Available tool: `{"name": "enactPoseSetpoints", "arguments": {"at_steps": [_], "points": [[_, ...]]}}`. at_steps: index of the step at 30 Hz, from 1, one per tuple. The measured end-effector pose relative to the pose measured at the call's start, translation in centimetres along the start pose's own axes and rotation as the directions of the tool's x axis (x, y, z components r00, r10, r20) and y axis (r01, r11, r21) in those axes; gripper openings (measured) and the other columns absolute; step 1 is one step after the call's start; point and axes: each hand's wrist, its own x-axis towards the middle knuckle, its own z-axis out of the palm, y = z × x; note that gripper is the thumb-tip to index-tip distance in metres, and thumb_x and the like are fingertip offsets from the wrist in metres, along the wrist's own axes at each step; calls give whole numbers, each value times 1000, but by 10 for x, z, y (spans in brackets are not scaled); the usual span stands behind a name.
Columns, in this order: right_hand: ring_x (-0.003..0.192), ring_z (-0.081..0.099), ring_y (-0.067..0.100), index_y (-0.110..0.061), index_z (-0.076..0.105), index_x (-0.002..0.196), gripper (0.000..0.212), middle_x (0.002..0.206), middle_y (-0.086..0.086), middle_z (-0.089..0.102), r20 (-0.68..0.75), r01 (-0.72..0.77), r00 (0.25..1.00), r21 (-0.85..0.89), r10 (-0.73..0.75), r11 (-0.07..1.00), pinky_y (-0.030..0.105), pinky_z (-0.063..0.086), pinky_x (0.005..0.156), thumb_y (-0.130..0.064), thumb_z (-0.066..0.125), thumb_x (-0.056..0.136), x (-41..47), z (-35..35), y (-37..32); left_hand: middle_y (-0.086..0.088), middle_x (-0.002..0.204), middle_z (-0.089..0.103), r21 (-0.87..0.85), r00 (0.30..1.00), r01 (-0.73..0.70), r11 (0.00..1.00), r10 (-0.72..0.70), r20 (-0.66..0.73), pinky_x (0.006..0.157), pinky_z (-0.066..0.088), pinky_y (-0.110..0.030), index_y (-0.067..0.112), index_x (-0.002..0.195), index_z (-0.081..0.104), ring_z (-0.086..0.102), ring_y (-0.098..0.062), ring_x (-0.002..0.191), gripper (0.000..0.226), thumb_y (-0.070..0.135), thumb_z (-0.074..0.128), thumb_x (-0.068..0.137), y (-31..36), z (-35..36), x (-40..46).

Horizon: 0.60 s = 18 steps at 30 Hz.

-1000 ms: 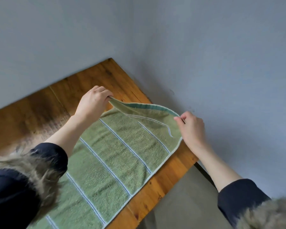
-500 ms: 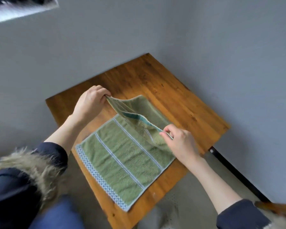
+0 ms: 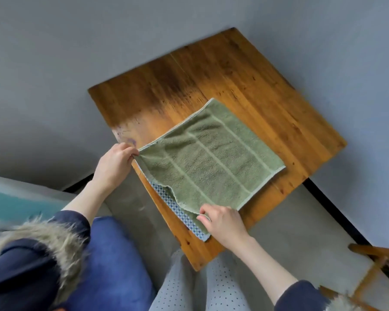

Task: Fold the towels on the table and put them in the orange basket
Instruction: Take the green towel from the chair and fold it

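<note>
I see the striped green terry towel lying folded in half on the worn wooden surface, left hand and right hand each pinching a near corner to align its edges.

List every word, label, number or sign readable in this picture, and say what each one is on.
None: no readable text anywhere in this view.
The green towel carries only pale stripes and a blue checked border, no lettering and no visible tag.
The wooden table shows only grain and dark stains.
The dotted trousers have a pattern, not writing.
</note>
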Motion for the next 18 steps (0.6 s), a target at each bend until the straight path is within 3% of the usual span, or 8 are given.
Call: {"name": "enactPoseSetpoints", "arguments": {"at_steps": [3, 6, 10, 13, 16, 18], "points": [[103, 55, 20, -16, 56, 116, 37, 109, 2, 63, 145, -82, 986, -3, 82, 997, 32, 43, 85, -43, 47, 93, -5, 24, -1, -18, 113, 60, 56, 993, 10, 998, -17, 114, 77, 48, -48, 7, 111, 66, 54, -38, 99, 41, -13, 50, 78, -10, 22, -4], [118, 43, 18, -18, 49, 129, 42, 127, 1, 52, 150, -152, 977, -7, 151, 988, 31, 38, 96, -43, 43, 95, -5, 38, 2, -22, 129, 49, 113, 983, -33, 993, 11, 186, 82, 46, -51, 9, 125, 57, 48, -40, 112, 47, -6, 49, 81, -11, 41, -4], [142, 11, 24, -23, 19, 147, 58, 157, 4, 10, 171, -252, 953, 3, 248, 968, 40, 23, 112, -42, 39, 97, 2, 51, 8, -20, 148, 30, 135, 965, -162, 978, 128, 230, 101, 35, -53, 16, 137, 45, 29, -38, 135, 50, 11, 54, 88, -6, 64, 0], [144, -9, 24, -28, 3, 149, 66, 157, 4, -13, 189, -290, 935, -74, 299, 954, 41, 19, 114, -47, 36, 96, 6, 64, 10, -17, 152, 22, 179, 958, -157, 971, 105, 267, 107, 27, -51, 21, 143, 36, 19, -35, 139, 52, 22, 49, 93, -6, 80, -3], [142, -19, 23, -30, -3, 148, 68, 155, 3, -20, 202, -282, 931, -127, 303, 951, 42, 18, 117, -44, 38, 96, 8, 68, 18, -17, 149, 30, 177, 971, -124, 976, 83, 225, 98, 35, -53, 22, 140, 40, 26, -36, 136, 52, 23, 53, 90, -4, 81, -8], [142, -17, 22, -31, 1, 148, 65, 156, 1, -18, 192, -262, 938, -158, 289, 952, 41, 19, 116, -40, 40, 96, 10, 60, 33, -18, 146, 34, 194, 972, -92, 977, 46, 230, 90, 38, -52, 24, 139, 43, 33, -37, 131, 53, 26, 57, 88, 2, 79, -15]]}}
